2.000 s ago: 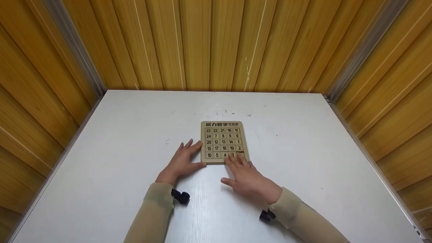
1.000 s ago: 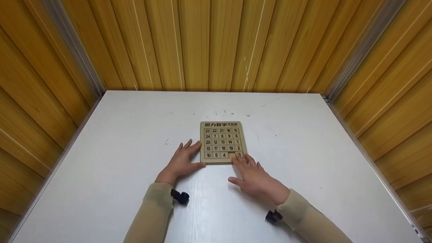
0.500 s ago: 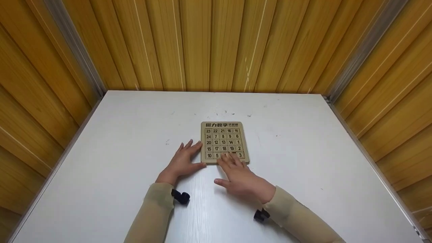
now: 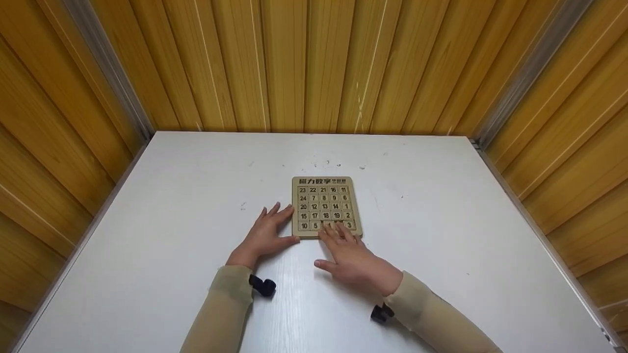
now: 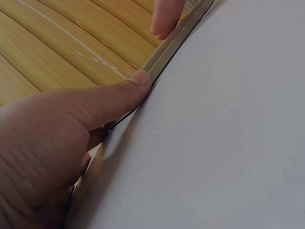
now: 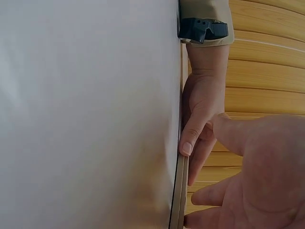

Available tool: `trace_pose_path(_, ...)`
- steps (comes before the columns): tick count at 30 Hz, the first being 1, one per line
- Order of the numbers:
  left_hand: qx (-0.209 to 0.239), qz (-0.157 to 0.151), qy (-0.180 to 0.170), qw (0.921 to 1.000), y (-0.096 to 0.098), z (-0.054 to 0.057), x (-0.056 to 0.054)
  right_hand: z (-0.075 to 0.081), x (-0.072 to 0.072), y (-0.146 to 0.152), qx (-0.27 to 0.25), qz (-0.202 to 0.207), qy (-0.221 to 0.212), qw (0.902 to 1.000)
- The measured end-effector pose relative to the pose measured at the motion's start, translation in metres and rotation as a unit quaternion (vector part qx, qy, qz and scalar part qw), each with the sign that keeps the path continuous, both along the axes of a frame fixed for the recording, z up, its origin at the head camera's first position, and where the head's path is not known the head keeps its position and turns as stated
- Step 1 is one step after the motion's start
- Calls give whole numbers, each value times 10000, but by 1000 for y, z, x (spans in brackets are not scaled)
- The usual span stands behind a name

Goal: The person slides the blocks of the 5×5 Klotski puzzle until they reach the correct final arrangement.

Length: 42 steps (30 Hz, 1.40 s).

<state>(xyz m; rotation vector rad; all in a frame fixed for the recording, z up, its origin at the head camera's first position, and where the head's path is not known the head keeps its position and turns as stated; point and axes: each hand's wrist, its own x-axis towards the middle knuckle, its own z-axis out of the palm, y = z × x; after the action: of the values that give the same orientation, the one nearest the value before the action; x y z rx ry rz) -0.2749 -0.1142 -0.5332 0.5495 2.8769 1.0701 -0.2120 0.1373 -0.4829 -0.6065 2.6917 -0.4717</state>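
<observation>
A wooden number-slide puzzle lies flat on the white table, its tiles numbered and dark characters printed along its top border. My left hand touches its left side with spread, straight fingers, the thumb against the near edge at the corner; the left wrist view shows that thumb on the board's rim. My right hand reaches over the near edge, its fingertips on the bottom row at the 4 tile. These fingers partly cover that tile and the slot beside it. The 3 tile sits in the bottom right corner.
The white table reaches to wood-look panel walls at the back and sides. Small dark marks dot its surface behind the puzzle. A black camera mount is on the left sleeve, another mount on the right.
The 3 tile has slid right into the corner. My right hand went right with it, then back left onto the 4 tile, which now sits slightly further right. The left hand has stayed put.
</observation>
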Motion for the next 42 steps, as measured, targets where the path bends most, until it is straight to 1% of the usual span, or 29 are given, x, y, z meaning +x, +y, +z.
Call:
trace_pose_path(5,32,-59,14,10000,-1,0,0,-1,1,6,10,-34,64,10000)
trace_pose_path(12,-7,50,-104,9999,0,0,0,0,1,14,59,-74,58,9999)
trace_pose_path(15,11,89,-88,9999,0,1,1,-1,1,15,83,-89,68,9999)
trace_pose_path(23,1,77,-94,9999,1,1,1,2,2,12,92,-203,56,9997)
trace_pose_path(27,-17,56,-54,10000,1,1,1,3,2,6,-8,-112,65,9999)
trace_pose_path(35,29,52,-98,9999,0,1,2,4,-1,-12,-88,235,3,9997)
trace_pose_path(40,9,-15,21,10000,0,1,1,2,-2,-20,-71,440,39,9990)
trace_pose_path(42,-11,-45,91,9999,0,1,0,1,-3,-21,-56,464,26,9989)
